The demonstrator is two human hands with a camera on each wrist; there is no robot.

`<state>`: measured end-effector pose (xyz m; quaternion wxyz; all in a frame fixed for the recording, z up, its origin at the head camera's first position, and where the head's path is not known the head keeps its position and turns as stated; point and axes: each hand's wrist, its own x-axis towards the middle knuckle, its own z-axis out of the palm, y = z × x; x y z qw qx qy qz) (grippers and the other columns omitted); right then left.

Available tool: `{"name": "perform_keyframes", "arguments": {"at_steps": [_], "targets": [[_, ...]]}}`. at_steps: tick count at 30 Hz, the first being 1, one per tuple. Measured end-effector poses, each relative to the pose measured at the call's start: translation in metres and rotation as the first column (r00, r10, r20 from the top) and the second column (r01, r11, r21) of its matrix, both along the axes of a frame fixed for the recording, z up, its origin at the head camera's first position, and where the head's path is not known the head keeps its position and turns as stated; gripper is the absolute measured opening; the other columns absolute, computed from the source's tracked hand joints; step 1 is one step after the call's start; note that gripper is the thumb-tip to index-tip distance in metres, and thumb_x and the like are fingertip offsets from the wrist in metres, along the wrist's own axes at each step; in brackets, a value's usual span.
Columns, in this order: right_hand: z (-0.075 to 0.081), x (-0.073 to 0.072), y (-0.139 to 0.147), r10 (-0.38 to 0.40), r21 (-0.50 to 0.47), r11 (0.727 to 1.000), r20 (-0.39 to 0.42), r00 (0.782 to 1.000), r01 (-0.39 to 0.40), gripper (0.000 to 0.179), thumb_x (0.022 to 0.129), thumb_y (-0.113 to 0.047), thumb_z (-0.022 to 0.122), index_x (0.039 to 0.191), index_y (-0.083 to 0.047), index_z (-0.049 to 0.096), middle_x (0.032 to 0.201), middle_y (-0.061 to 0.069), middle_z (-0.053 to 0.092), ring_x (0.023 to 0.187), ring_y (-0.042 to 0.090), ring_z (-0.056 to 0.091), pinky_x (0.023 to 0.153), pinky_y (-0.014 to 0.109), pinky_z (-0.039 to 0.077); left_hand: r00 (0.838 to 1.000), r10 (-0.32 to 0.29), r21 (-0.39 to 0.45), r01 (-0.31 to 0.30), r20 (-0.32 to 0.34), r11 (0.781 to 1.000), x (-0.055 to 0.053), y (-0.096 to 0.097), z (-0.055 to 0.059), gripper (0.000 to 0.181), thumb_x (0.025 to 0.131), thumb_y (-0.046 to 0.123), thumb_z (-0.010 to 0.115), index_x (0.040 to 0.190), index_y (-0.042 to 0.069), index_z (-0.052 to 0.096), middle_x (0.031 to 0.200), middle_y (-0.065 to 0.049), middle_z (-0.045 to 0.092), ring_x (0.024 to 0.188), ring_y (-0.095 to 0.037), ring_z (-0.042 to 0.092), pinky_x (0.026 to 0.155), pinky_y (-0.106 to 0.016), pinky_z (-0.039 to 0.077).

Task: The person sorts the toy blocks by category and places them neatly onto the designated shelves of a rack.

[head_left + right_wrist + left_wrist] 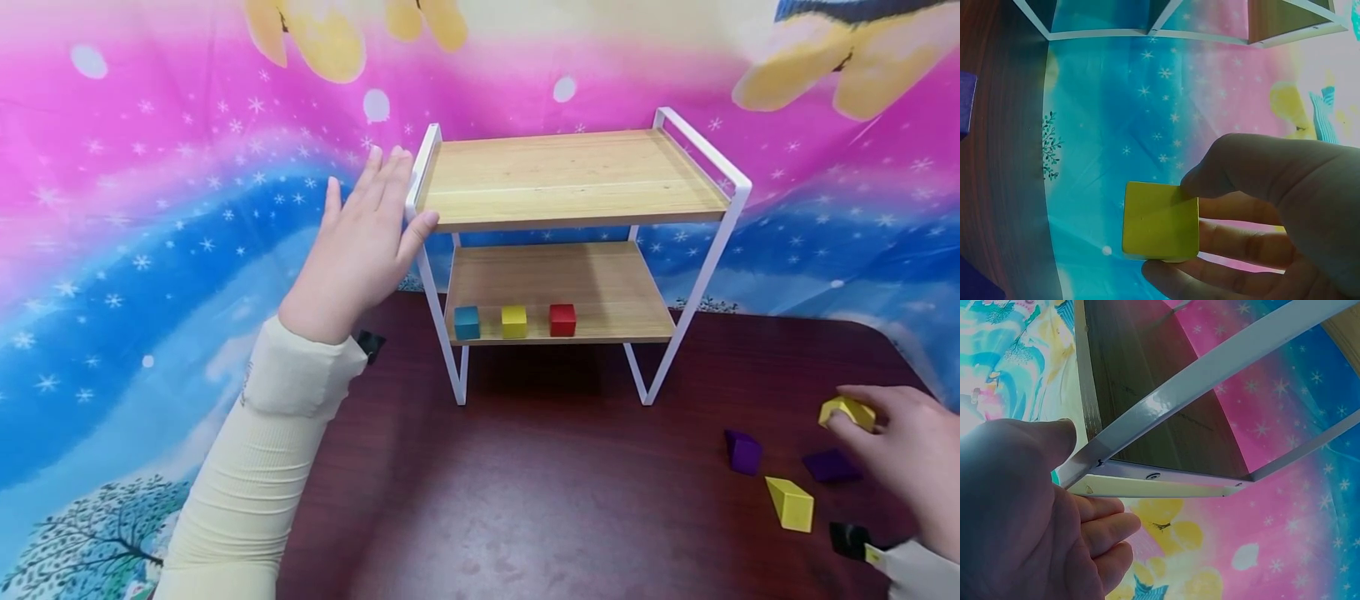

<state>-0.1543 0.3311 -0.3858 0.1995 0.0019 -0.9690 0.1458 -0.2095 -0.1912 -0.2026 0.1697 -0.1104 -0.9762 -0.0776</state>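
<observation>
A two-tier shelf with a white metal frame and wooden boards stands on the table. My left hand rests with straight fingers at the left side of its top board; in the left wrist view the thumb lies by the frame's corner. At the far right, my right hand pinches a yellow block between thumb and fingers, above the table. The block shows a square face in the right wrist view. Below that hand lie a yellow wedge block, a purple block and a flat-looking purple block.
On the lower board a blue cube, a yellow cube and a red cube stand in a row along the front edge. A printed cloth hangs behind the dark table.
</observation>
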Motion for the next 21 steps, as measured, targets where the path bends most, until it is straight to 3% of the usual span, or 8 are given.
{"name": "perform_keyframes", "arguments": {"at_steps": [9, 21], "targets": [[0.004, -0.001, -0.007, -0.024, 0.018, 1.0, 0.05, 0.998, 0.023, 0.035, 0.085, -0.003, 0.069, 0.108, 0.02, 0.059, 0.104, 0.043, 0.052, 0.087, 0.053, 0.052, 0.069, 0.064, 0.043, 1.0, -0.002, 0.006, 0.002, -0.009, 1.0, -0.001, -0.001, -0.002, 0.077, 0.106, 0.053, 0.037, 0.165, 0.018, 0.002, 0.17, -0.005, 0.01, 0.156, -0.02, -0.007, 0.121, -0.059, -0.008], [0.004, 0.0, -0.019, -0.013, 0.009, 1.0, 0.038, 0.999, 0.012, 0.035, 0.085, -0.001, 0.073, 0.11, 0.019, 0.06, 0.107, 0.042, 0.054, 0.09, 0.054, 0.052, 0.074, 0.068, 0.043, 1.0, -0.002, 0.001, 0.002, -0.019, 1.0, -0.002, 0.001, -0.003, 0.077, 0.106, 0.053, 0.037, 0.165, 0.017, 0.001, 0.17, -0.005, 0.009, 0.156, -0.02, -0.007, 0.121, -0.059, -0.008]]}}
